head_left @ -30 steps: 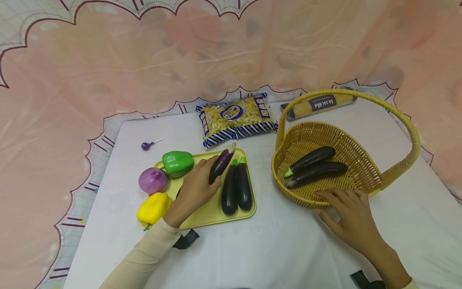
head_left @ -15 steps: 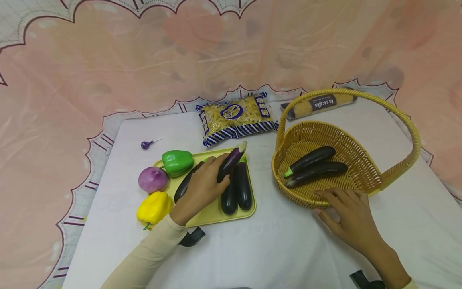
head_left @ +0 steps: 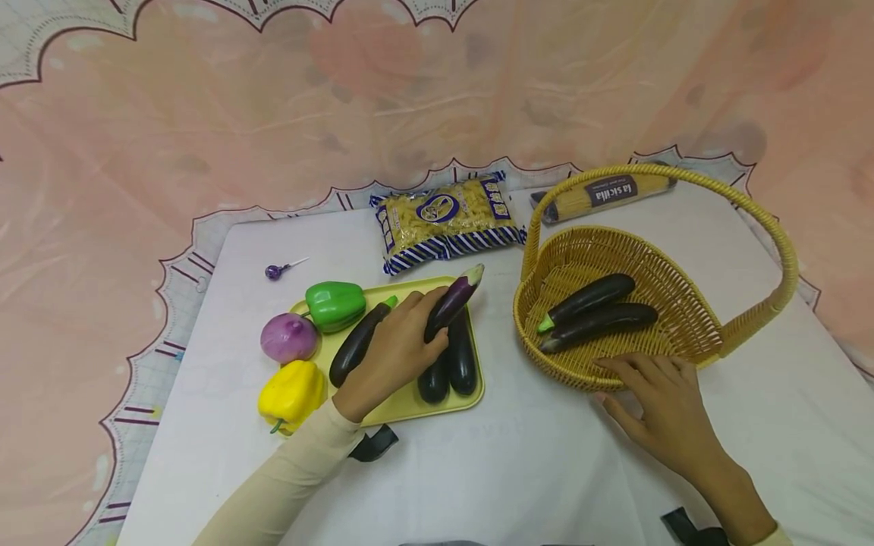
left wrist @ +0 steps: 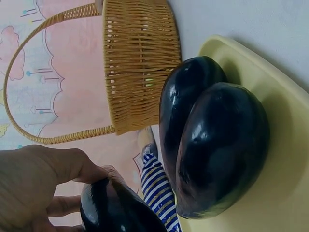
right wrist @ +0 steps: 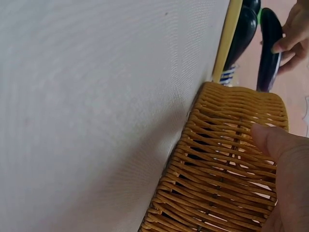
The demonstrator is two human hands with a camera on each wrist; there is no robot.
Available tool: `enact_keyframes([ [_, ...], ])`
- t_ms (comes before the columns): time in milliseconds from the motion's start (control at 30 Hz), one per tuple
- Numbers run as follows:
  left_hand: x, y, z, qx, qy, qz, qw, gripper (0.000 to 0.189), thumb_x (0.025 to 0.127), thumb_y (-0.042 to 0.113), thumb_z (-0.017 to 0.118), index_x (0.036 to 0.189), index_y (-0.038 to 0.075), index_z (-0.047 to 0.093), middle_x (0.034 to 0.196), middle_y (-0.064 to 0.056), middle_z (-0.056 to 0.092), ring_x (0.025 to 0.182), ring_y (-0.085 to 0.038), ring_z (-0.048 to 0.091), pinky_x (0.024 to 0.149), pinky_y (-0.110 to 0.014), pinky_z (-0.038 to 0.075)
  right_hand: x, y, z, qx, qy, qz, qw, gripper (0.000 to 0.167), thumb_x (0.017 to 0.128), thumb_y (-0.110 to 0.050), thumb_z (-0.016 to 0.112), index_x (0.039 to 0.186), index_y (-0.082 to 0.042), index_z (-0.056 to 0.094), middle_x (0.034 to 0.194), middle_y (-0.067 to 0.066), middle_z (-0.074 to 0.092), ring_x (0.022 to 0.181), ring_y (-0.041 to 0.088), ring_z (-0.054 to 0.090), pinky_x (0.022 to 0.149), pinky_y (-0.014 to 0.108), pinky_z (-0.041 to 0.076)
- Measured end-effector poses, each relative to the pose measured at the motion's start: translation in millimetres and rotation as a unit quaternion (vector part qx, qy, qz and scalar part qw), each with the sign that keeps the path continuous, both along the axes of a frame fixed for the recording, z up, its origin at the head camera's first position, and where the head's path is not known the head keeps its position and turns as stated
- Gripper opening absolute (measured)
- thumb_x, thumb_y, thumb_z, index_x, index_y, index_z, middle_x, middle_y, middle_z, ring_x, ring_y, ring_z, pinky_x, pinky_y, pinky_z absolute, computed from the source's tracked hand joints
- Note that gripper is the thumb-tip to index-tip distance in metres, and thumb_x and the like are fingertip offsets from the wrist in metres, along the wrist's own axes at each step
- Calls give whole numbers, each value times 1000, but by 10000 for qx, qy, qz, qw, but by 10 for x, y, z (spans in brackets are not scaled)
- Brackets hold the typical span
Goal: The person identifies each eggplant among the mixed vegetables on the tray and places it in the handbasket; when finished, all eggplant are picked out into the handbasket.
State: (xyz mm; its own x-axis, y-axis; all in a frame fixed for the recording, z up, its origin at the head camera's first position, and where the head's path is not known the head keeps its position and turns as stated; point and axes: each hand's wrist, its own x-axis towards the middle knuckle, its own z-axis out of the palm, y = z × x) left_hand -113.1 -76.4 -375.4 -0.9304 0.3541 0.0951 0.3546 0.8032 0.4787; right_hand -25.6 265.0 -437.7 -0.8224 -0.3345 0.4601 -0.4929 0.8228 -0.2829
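Note:
My left hand (head_left: 396,345) grips a dark purple eggplant (head_left: 452,305) with a pale stem end, raised over the yellow tray (head_left: 403,407). Beneath it two more eggplants (left wrist: 217,150) lie side by side, partly hidden by the hand in the head view. Left of the hand, another eggplant (head_left: 356,347) with a green stem rests on the tray. My right hand (head_left: 672,417) holds the near rim of the wicker basket (head_left: 683,311); its thumb (right wrist: 270,140) lies against the outer wall, fingers over the inside. Two eggplants (head_left: 597,326) lie inside the basket.
A green bell pepper (head_left: 334,306), a purple onion (head_left: 290,338) and a yellow bell pepper (head_left: 293,393) sit around the tray's left edge. Behind are a lollipop (head_left: 275,272), a pasta bag (head_left: 447,220) and a spaghetti pack (head_left: 608,196). The basket's tall handle (head_left: 771,227) arches overhead.
My left hand has moved right with the eggplant, from the tray's middle to over its right-hand pair, uncovering the eggplant on the left. The right hand stays on the basket rim.

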Motion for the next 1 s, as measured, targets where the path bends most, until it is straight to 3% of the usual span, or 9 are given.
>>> enact_keyframes([
  [200, 11, 39, -5, -46, 119, -88, 9999, 58, 88, 17, 69, 143, 12, 50, 101, -7, 61, 73, -17, 51, 57, -30, 41, 5, 1, 11, 14, -42, -17, 10000, 42, 91, -47, 63, 115, -13, 68, 103, 6, 65, 92, 29, 55, 83, 50, 29],
  [367, 6, 87, 2, 19, -5, -149, 9999, 58, 89, 17, 68, 143, 14, 50, 99, -6, 59, 72, -17, 50, 55, -29, 41, 13, 0, 16, 27, -96, -17, 9999, 40, 88, -41, 69, 116, -13, 68, 103, 6, 65, 93, 29, 55, 83, 50, 29],
  [833, -30, 242, 49, -38, 108, -390, 9992, 57, 89, 18, 69, 143, 14, 51, 104, -6, 60, 72, -16, 49, 55, -30, 39, -17, -1, -4, 30, 61, 8, 10000, 58, 98, -60, 40, 117, -13, 68, 101, 7, 65, 91, 29, 55, 82, 49, 30],
  [1000, -32, 302, 70, -6, 117, -498, 9987, 56, 89, 17, 68, 142, 14, 51, 106, -7, 60, 74, -16, 50, 56, -30, 40, -5, 0, -7, 26, 24, -11, 10000, 49, 96, -55, 51, 117, -14, 68, 101, 6, 65, 91, 29, 55, 82, 49, 29],
])
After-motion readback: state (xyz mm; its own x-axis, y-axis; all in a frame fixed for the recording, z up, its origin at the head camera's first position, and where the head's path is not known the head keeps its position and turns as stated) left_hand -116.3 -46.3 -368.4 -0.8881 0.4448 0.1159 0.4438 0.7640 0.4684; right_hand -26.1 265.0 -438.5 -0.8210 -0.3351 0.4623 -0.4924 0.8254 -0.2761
